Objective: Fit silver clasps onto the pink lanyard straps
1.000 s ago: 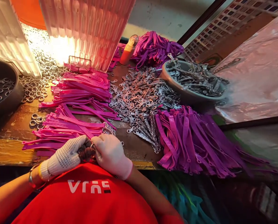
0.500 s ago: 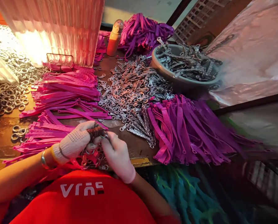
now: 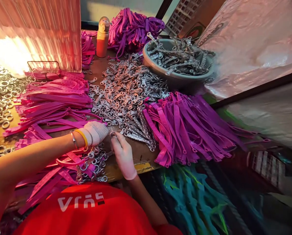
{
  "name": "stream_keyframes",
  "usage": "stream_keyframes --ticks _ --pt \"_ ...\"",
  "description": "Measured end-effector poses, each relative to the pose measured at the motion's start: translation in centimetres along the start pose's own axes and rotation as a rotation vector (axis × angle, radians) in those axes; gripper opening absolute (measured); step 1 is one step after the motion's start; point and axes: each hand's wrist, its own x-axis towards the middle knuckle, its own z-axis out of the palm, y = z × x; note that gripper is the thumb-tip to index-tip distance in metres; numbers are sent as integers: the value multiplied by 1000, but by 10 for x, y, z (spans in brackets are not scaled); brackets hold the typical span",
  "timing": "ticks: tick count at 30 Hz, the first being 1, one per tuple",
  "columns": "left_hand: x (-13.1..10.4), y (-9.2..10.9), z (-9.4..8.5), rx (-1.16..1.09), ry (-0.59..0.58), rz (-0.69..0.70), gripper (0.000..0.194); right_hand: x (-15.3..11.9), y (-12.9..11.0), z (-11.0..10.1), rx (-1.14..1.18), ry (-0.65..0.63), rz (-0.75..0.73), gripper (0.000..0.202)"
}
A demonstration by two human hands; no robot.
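My left hand, in a white dotted glove, is closed beside the metal link pile; its fingertips and anything in them are hidden. Just to its right, my right hand, in a plain white glove, pinches a metal ring at its fingertips. Below my left hand lie pink straps with metal rings and links attached, at the table's front edge. Stacked pink straps lie beyond my left forearm, and a fan of purple straps lies right of the links.
A grey tub full of twisted metal pieces stands behind the links. An orange bottle is at the back. Loose rings lie at far left beside a corrugated panel. Teal straps hang below the table edge.
My left hand has turned palm down and extended toward the links. The dark piece between my hands no longer shows. The whole view has shifted, with things now further left.
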Motion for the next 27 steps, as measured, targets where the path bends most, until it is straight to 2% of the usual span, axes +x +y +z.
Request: stream_keyframes --ticks 3,7,9,11,14,17,22,27 --pt "-6 -2 -13 55 -22 -11 9 2 -8 3 -36 -27 -85 33" --pt "-33 -7 -41 36 70 18 21 5 -21 4 -86 -62 -242 28" --pt "-59 -10 -51 -110 142 18 25 7 -29 5 -96 -106 -313 28" --pt "-90 -13 -53 -430 201 -47 23 8 -39 9 -137 -178 -409 27" --pt "-134 -16 -43 -880 204 -189 15 6 -55 20 -351 -246 -554 27" --pt "-161 -16 -26 -999 240 -266 7 1 -70 34 -656 -287 -645 28" --pt "-174 -12 -8 -991 334 -328 31 -14 -84 48 -1018 -315 -770 24" --pt "-180 -11 2 -1191 315 -323 36 -21 -90 47 -1170 -395 -855 23"
